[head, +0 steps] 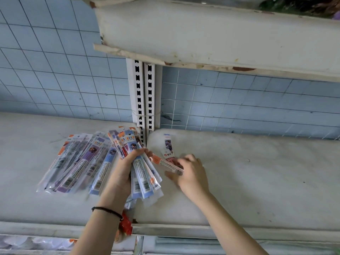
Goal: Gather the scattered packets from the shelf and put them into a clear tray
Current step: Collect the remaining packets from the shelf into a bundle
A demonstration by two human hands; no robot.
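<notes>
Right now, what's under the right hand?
The right hand pinches an orange packet over a white packet lying on the shelf. The white packet's near end is covered.

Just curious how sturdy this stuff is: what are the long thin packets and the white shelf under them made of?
The long thin packets look like glossy clear plastic sleeves over printed card: they glint and show barcodes. The white shelf seems painted metal, matt and scuffed; the shelf above shows rust-brown chips at its edge.
</notes>
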